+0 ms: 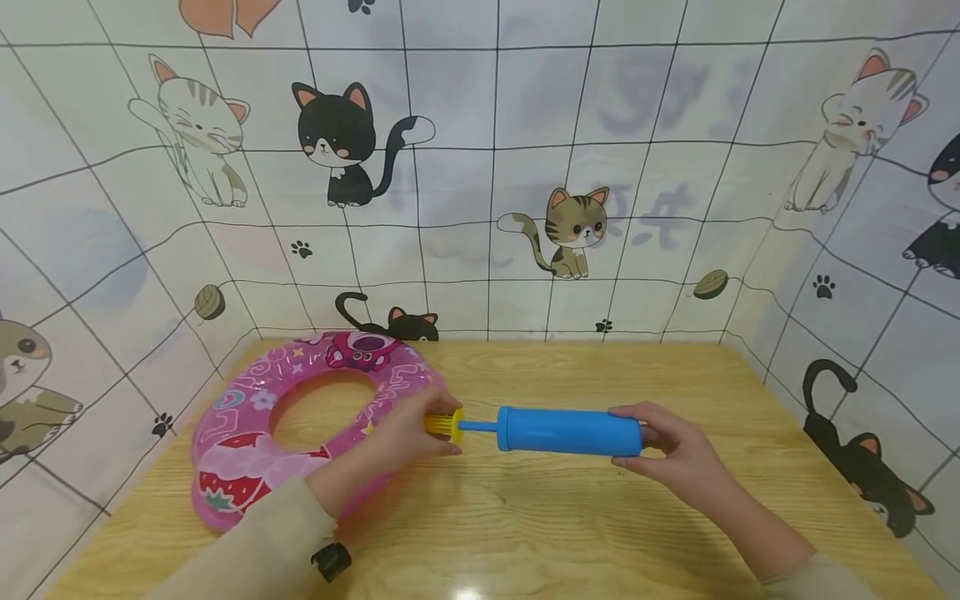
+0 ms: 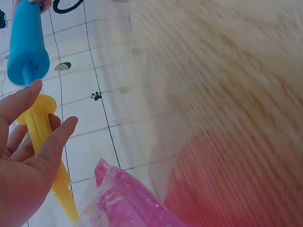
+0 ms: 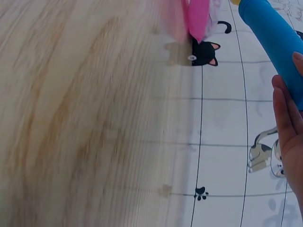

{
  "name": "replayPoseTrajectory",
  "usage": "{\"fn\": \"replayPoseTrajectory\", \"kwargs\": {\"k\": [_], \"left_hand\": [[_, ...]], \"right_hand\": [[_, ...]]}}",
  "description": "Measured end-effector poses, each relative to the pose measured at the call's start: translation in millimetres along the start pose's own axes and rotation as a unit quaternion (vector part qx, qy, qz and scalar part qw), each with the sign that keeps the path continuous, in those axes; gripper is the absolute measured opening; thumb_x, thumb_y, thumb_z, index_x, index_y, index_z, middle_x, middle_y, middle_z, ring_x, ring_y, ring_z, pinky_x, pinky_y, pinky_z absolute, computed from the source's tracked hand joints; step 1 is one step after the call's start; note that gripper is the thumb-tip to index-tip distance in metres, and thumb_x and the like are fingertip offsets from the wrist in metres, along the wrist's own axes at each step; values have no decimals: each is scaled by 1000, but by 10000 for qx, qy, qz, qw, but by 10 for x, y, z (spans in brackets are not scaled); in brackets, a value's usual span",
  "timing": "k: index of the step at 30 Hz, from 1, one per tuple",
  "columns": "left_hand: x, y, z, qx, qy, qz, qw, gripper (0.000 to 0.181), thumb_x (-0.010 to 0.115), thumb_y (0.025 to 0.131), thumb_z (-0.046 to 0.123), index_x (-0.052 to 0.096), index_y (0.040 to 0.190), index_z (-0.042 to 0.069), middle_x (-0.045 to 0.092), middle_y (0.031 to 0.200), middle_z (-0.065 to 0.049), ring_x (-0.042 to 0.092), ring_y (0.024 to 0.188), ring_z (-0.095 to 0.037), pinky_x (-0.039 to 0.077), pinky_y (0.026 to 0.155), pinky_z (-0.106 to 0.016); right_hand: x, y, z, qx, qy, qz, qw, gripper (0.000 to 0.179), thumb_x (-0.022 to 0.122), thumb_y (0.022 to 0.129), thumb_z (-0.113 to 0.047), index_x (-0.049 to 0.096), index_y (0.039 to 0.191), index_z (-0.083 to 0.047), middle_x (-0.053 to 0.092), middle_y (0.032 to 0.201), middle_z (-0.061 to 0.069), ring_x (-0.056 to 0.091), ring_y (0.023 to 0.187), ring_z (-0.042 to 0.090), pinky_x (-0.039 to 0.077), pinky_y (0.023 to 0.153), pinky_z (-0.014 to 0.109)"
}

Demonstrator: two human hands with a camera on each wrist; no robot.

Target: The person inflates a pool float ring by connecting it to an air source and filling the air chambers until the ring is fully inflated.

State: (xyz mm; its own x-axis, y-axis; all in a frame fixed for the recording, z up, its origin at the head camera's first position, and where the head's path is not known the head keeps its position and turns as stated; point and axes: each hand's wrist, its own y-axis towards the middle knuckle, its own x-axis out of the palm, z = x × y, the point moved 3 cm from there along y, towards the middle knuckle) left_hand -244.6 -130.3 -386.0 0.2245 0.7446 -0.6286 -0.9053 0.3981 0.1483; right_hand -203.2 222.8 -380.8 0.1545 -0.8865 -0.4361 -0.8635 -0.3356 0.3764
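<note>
A blue hand air pump (image 1: 570, 431) is held level above the table, its thin blue rod (image 1: 478, 426) showing between the barrel and a yellow end piece. My left hand (image 1: 405, 429) grips that yellow piece (image 2: 40, 125), which tapers to a narrow tip in the left wrist view. At the other end, my right hand (image 1: 678, 458) holds the barrel's right end between thumb and fingers. Beside and partly behind my left forearm lies a pink swim ring (image 1: 247, 408), printed with strawberries and a bear figure. It looks inflated.
The wooden table (image 1: 585, 533) carries the ring on its left side. White tiled-pattern sheeting (image 1: 465, 183) with cartoon cats rises behind the table and along both sides. A dark band (image 1: 331, 561) is on my left wrist.
</note>
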Motion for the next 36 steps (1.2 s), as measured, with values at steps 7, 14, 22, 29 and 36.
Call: {"fn": "replayPoseTrajectory", "kwargs": {"k": [7, 14, 22, 29, 36], "left_hand": [[91, 13, 90, 51, -176, -169, 9997, 49, 82, 76, 3, 58, 119, 6, 66, 117, -9, 62, 108, -29, 55, 84, -35], [120, -6, 137, 212, -334, -339, 9986, 48, 82, 76, 2, 58, 117, 9, 66, 116, -7, 63, 107, -29, 56, 83, -35], [28, -149, 36, 165, -307, -553, 9979, 50, 82, 78, 4, 58, 122, 9, 66, 118, -5, 62, 108, -23, 54, 85, -29], [-92, -232, -73, 35, -283, -587, 9979, 45, 82, 79, 10, 58, 118, 13, 66, 114, 1, 62, 106, -19, 53, 86, -28], [-182, -292, -147, -26, -383, -675, 9970, 45, 82, 79, 11, 57, 115, 16, 65, 115, 1, 61, 107, -21, 54, 87, -30]], "right_hand": [[201, 95, -7, 109, -171, -4, 9998, 54, 83, 77, -10, 62, 127, -7, 59, 121, 9, 63, 100, 26, 55, 79, 30], [246, 80, -73, 83, -181, -36, 9998, 53, 84, 76, -9, 64, 125, -11, 59, 122, 6, 61, 99, 25, 55, 79, 31], [55, -47, -98, -169, 105, -206, 9996, 51, 80, 77, 0, 61, 124, -6, 57, 118, -2, 65, 86, 19, 57, 72, 31], [-203, -188, -89, 46, 182, -84, 9998, 52, 75, 80, 7, 54, 126, -4, 58, 121, -10, 67, 91, 16, 57, 72, 30], [-439, -332, -100, -197, 113, 39, 9997, 55, 71, 77, 18, 48, 124, 4, 58, 122, -9, 67, 92, 14, 57, 72, 28]]}}
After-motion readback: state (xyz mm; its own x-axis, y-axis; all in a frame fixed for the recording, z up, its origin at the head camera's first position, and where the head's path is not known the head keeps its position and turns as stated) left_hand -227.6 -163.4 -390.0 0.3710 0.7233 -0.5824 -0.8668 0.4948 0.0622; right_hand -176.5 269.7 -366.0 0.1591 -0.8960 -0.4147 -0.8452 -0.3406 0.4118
